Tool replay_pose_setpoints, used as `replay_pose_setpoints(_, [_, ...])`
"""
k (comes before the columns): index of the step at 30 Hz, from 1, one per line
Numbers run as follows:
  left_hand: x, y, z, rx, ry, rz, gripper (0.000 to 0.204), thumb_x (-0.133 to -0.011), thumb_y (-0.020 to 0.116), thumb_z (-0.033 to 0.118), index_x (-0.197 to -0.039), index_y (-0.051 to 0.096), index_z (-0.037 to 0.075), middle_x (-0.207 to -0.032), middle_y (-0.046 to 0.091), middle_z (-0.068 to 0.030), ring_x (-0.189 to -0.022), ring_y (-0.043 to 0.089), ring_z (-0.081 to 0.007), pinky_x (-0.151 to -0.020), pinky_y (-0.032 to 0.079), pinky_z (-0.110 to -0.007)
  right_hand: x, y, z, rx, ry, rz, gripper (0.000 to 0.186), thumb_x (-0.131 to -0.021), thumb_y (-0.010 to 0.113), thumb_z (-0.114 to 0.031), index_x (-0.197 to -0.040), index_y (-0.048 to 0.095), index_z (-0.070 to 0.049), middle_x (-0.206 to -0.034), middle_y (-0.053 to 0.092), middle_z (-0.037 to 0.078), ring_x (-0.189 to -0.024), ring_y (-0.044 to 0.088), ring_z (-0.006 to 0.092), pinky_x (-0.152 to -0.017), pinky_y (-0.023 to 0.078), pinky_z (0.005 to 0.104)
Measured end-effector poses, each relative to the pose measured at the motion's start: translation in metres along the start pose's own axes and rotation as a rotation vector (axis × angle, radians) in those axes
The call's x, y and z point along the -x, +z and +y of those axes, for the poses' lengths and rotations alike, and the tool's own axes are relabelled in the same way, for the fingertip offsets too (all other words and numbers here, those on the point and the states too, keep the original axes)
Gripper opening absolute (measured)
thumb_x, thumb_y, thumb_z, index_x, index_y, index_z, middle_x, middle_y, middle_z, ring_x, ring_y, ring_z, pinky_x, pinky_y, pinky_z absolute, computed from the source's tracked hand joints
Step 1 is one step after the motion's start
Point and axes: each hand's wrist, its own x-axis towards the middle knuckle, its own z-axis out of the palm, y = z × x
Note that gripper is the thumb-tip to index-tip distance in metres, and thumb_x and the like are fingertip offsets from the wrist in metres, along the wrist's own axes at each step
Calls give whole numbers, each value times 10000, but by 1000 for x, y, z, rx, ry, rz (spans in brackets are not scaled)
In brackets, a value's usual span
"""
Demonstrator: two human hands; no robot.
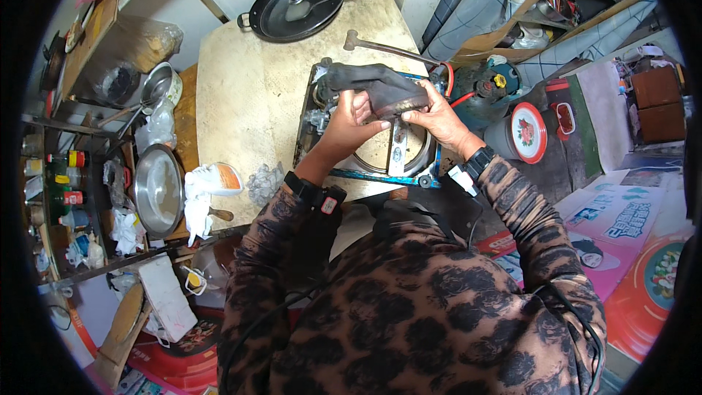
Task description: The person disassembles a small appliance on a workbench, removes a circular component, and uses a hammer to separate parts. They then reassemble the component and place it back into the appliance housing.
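Note:
Both my hands hold up a dark grey, floppy item [384, 88] with a worn, brownish lower edge; whether it is a folded cloth or a soft shoe I cannot tell. My left hand [348, 123] grips its lower left side, thumb pointing right. At its right end my right hand [437, 121] pinches the edge between thumb and fingers. Below it on the table lies a blue-edged metal frame [418, 181] with a round ring and a silver bar [398, 150], like a gas stove. The held item and my hands hide part of the frame. Behind it rests a hammer [387, 48].
A lidded black pan [292, 11] sits at the table's [241, 95] back. Left are a steel basin [158, 190], a white bottle [225, 179] and crumpled plastic [265, 183]. A gas cylinder [486, 88] with a red hose and a red-rimmed enamel basin [528, 133] stand right.

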Motion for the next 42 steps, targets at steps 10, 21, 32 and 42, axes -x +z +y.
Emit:
replay_pose_setpoints(10, [7,-1,-6,-591,400,80,455,-767,691,-131,-1205,579,-77,-1476,384,-113,-1313,471,-200,-1036,485,-327,4,5,-2,408,-162,95,410,-820,766,-9,-1131,505,-64,-1160,580,5,-1098,531,82,-954,466,273])
replay_pose_setpoints(21, [20,-11,15,474,-285,-84,784,-909,647,19,-1532,187,139,-1405,464,-180,-1306,483,-291,-1114,399,-412,-4,21,6,772,-469,187,341,-791,736,14,-1053,525,-44,-1119,598,96,-1090,589,236,-923,476,334])
replay_pose_setpoints(32, [22,-14,15,728,-535,237,318,-1001,568,311,-1211,569,72,-1187,628,-91,-1092,628,-213,-978,516,-385,-6,41,4,1281,-721,64,409,-690,746,-69,-1057,571,-110,-1138,546,113,-1114,564,337,-823,540,398])
replay_pose_setpoints(42, [26,-20,0,686,-515,358,228,-962,615,224,-1124,603,63,-1102,662,-83,-996,651,-183,-886,541,-350,-9,44,19,1147,-301,271,732,-787,772,-174,-1386,374,-39,-761,630,83,-715,659,318,-684,535,396])
